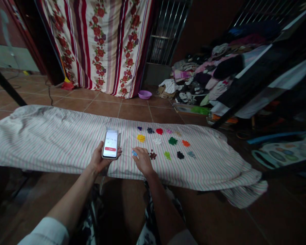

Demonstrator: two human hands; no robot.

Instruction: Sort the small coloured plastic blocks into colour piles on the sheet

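At nine o'clock from our right hand [143, 160], our left hand [101, 159] holds a phone [111, 144]. Our right fingers [137, 150] bend over blue pieces [134, 153]; whether they grip any, we cannot tell.

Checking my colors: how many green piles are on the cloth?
2: dark green pile in the middle row, lime green pile left of the black pile; the right hand may hide more.

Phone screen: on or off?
On: the phone in the left hand glows brightly, showing digits and a red button.
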